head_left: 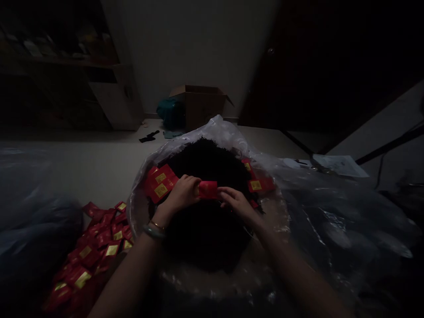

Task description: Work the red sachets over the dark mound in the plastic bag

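My left hand (pixel 183 193) and my right hand (pixel 236 202) both pinch one small red packet (pixel 208 189), held between them over a dark heap of loose leaves (pixel 207 168). The heap lies in a large clear plastic bag (pixel 228 132) opened wide in front of me. Several empty red packets with gold labels (pixel 160 182) rest on the bag's left rim, just beside my left hand. A few more red packets (pixel 259 183) lie on the right rim. My left wrist wears bangles.
A pile of red and gold packets (pixel 96 247) covers the floor at lower left. An open cardboard box (pixel 198 104) and a teal bundle (pixel 170 112) stand by the far wall. Shelving (pixel 109 88) is at left, papers (pixel 334 164) at right. The room is dim.
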